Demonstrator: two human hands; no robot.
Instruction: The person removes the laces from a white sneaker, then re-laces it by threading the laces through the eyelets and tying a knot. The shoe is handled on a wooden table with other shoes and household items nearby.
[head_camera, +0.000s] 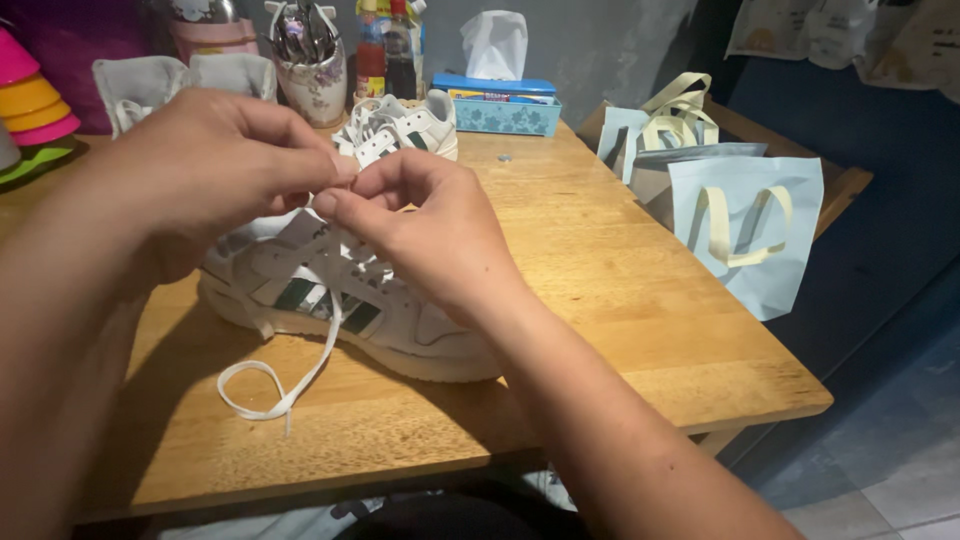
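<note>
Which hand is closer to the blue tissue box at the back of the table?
The right hand. It is above the near shoe, with the tissue box behind it and slightly right. The left hand sits further left, so it is farther from the box.

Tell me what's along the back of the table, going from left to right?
Stacked colourful bowls → flowery cup of spoons → sauce bottles → blue tissue box → pale blue paper bags.

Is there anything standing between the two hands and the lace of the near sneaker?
Nothing visible. The left hand and right hand already pinch the white lace above the near sneaker.
</note>
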